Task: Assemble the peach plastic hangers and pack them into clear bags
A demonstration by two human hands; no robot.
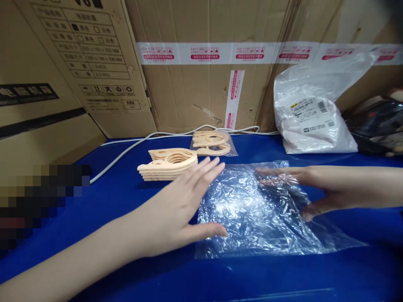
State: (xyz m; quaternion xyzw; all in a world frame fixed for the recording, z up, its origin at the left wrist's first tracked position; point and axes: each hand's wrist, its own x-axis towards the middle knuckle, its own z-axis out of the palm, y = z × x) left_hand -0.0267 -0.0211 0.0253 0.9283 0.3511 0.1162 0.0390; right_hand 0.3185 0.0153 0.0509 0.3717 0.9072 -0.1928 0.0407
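A clear, crinkled plastic bag [242,209] lies flat on the blue tabletop. My left hand [185,205] is at its left edge, fingers stretched out and thumb apart, holding nothing. From the right, my right hand [315,184] reaches to the bag with its fingers and thumb spread; clear film covers its fingertips, and I cannot tell whether they are inside the bag or under it. Just beyond my left fingers sits a stack of cream plastic pieces [168,165] that look like folded hangers. Behind the stack, similar pieces lie in a small clear packet [214,143].
Large cardboard boxes [201,92] stand along the back and left. A white cable [126,152] runs along the table's rear. At the back right are a white plastic package [317,121] with a label and a dark object [378,121]. A blurred-out patch [37,197] hides the left edge.
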